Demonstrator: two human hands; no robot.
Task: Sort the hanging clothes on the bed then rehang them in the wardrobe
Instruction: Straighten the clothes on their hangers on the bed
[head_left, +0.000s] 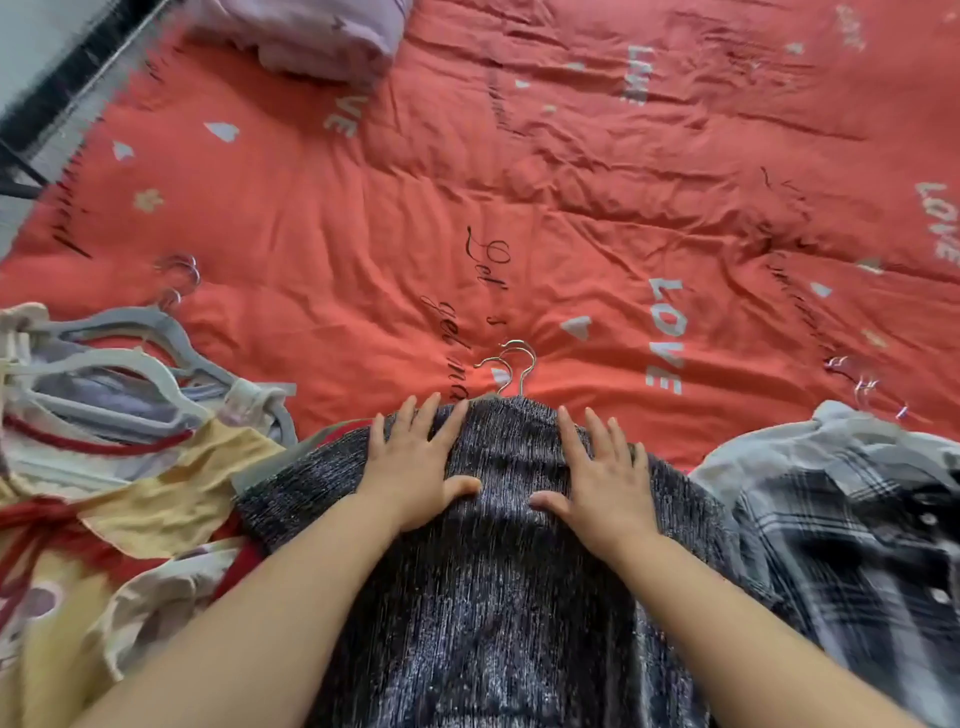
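On the near middle of a red bedspread (571, 182), a dark glittery garment (493, 597) under two flat hands.

Wrinkled and printed with white hearts and lettering, filling the scene from near to far. Laid lengthwise on it, collar end away, hem end running off the near edge. Just right of that, a black-and-white plaid shirt (857, 545) in a heap. Left of it and touching its edge, a yellow garment (156, 493) with red trim. At the far left corner, a folded lilac bundle (311, 36). Beyond the yellow cloth, a stack of grey hangers (130, 364) with clothes on them. Near the collar, left hand (415, 462) and right hand (602, 467) side by side but apart, fingers straight and spread, palms pressing down, gripping nothing. Past the fingertips, two metal hooks (511, 366) poking out from the collar.
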